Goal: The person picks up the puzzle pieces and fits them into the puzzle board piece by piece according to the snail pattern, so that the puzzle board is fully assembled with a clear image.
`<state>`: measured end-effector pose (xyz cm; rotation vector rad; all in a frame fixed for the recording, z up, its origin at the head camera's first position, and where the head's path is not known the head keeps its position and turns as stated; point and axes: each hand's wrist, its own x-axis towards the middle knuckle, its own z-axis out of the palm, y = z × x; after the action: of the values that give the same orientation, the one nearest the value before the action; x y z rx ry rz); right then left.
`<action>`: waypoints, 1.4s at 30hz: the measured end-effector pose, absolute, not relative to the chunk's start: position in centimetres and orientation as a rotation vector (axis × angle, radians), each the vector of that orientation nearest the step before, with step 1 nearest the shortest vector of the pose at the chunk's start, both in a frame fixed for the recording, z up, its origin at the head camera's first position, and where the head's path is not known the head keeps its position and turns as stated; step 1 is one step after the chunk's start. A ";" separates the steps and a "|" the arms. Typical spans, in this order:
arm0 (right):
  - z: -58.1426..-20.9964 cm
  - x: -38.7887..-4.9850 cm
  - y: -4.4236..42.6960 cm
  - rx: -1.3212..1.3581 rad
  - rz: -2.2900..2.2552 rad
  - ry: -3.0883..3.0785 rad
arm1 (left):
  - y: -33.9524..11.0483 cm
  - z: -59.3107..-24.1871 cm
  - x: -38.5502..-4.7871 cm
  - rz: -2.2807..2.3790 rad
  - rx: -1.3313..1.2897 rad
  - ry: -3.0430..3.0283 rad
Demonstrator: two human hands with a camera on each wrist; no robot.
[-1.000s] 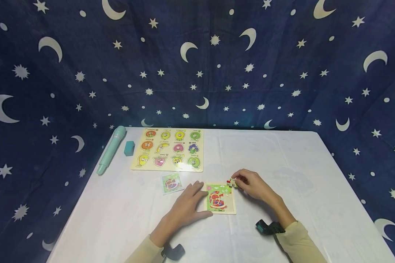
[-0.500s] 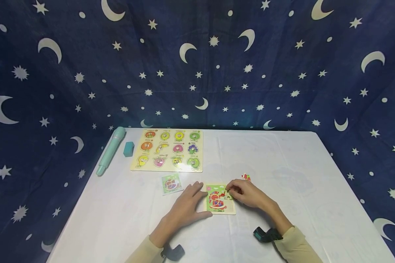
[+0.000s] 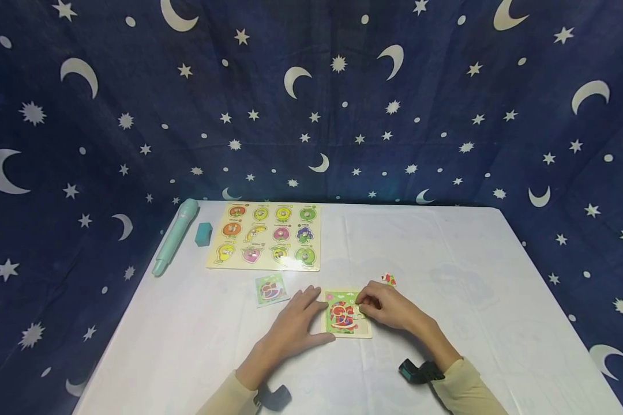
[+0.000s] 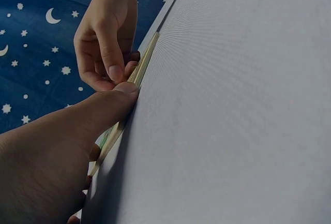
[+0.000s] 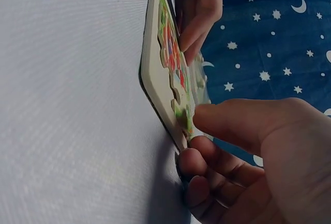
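Observation:
A small wooden jigsaw board lies on the white table, partly filled with a red and green picture. My left hand rests at its left side with fingers spread; in the left wrist view the thumb presses the board's edge. At the board's right side my right hand pinches a green and cream puzzle piece with curled fingers. That piece lies at the board's corner beside the fitted pieces, under the right thumb; the fingertips partly hide it. Another loose puzzle piece, red and white, lies beyond the right hand.
A square picture card lies left of the jigsaw board. Behind it are a fruit peg puzzle, a teal block and a mint-green stick-shaped object. A dark star-and-moon cloth hangs at the table's back edge.
My right hand has carried the puzzle piece left and nearer, from the board's upper right corner onto its right side. The loose red piece has come into view. The left hand stays put.

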<state>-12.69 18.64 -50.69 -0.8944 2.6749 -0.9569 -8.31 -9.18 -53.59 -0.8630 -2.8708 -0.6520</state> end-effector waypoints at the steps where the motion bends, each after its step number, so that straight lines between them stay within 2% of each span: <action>1: -50.7 -12.7 18.6 -0.894 -0.955 2.674 | -9.2 -53.6 -8.3 -0.650 -0.862 -2.872; 25: -52.0 -12.8 18.3 -0.919 -0.982 2.671 | -9.3 -53.7 -8.5 -0.645 -0.854 -2.876; 42: -51.5 -12.7 18.4 -0.920 -0.964 2.751 | -9.2 -53.6 -8.4 -0.648 -0.863 -2.863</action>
<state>-12.73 18.37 -51.46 -0.9199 2.7513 -0.9640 -8.35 -9.19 -53.63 -0.8627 -2.8627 -0.6481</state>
